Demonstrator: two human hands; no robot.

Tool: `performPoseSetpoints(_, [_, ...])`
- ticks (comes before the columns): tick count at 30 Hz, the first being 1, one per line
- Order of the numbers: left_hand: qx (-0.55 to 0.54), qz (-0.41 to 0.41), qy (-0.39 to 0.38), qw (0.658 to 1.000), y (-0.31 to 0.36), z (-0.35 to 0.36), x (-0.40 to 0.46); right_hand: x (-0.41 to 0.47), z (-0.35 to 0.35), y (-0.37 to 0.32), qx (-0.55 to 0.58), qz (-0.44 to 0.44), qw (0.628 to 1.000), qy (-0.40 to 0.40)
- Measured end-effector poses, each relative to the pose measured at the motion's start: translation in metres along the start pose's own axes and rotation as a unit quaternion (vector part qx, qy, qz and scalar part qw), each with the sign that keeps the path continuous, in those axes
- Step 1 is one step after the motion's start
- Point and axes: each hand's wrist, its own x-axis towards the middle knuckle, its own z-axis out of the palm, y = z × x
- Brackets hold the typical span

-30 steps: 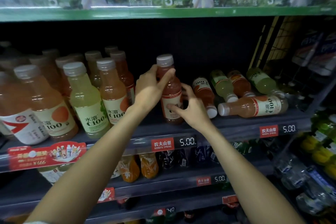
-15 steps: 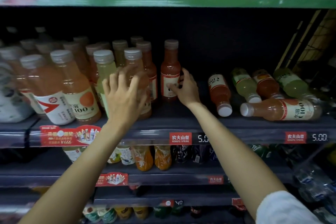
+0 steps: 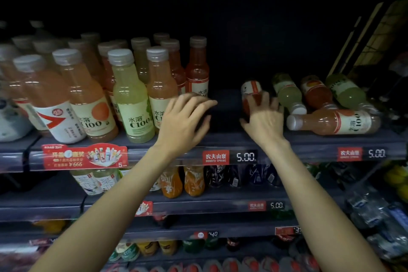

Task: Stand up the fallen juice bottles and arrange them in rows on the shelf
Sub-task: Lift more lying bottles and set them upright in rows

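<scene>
Fallen red bottle [image 3: 250, 97] under right hand [image 3: 265, 121] grip; left hand [image 3: 183, 121] free.

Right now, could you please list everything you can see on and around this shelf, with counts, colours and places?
upright juice bottles: over a dozen, orange, red and yellow-green, shelf left.
fallen juice bottles: five, two yellow-green, three orange-red, shelf right.
shelf: one, dark grey, middle.
price tags: two, red and black, shelf edge.
promo sticker: one, red, shelf edge left.
lower-shelf drinks: several, orange, dark and pale, below.
left hand: fingers relaxed, holding nothing, beside the upright bottles.
right hand: gripping the leftmost fallen bottle.
</scene>
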Motion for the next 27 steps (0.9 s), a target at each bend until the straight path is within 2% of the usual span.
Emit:
performPoseSetpoints(2, [-0.021,0.002,-0.056,0.998,0.006,0.016,0.013,-0.006,-0.003,0.006,0.012,0.032,0.999,-0.042])
performPoseSetpoints(4, [-0.054,-0.006,-0.134,0.989,0.011,0.034,0.024,-0.013,-0.008,0.011,0.041,0.04,0.998,-0.032])
performPoseSetpoints(7, [-0.097,-0.006,-0.251,0.963,0.016,0.057,0.037,-0.025,-0.018,0.018,0.106,0.024,0.992,0.066])
performPoseSetpoints(9, [-0.143,-0.021,-0.269,0.952,0.019,0.066,0.044,-0.032,-0.028,0.022,0.189,0.007,0.974,0.127])
performPoseSetpoints(12, [-0.231,-0.069,-0.219,0.945,0.027,0.067,0.051,-0.034,-0.05,0.028,0.344,-0.01,0.923,0.175])
performPoseSetpoints(14, [-0.243,-0.097,-0.172,0.95,0.031,0.062,0.051,-0.026,-0.057,0.031,0.415,-0.01,0.892,0.178])
performPoseSetpoints(17, [-0.261,-0.148,-0.134,0.945,0.031,0.052,0.049,-0.01,-0.059,0.031,0.529,-0.001,0.838,0.139])
performPoseSetpoints(19, [-0.293,-0.192,-0.117,0.929,0.03,0.045,0.047,-0.005,-0.055,0.026,0.576,-0.004,0.811,0.104])
performPoseSetpoints(22, [-0.349,-0.293,-0.088,0.886,0.027,0.036,0.041,-0.006,-0.033,0.011,0.583,-0.024,0.812,0.014])
performPoseSetpoints(25, [-0.377,-0.36,-0.069,0.851,0.021,0.032,0.033,-0.013,-0.003,-0.004,0.57,-0.04,0.816,-0.087])
performPoseSetpoints(27, [-0.393,-0.382,-0.055,0.835,0.016,0.03,0.032,-0.015,0.01,-0.012,0.554,-0.055,0.826,-0.09])
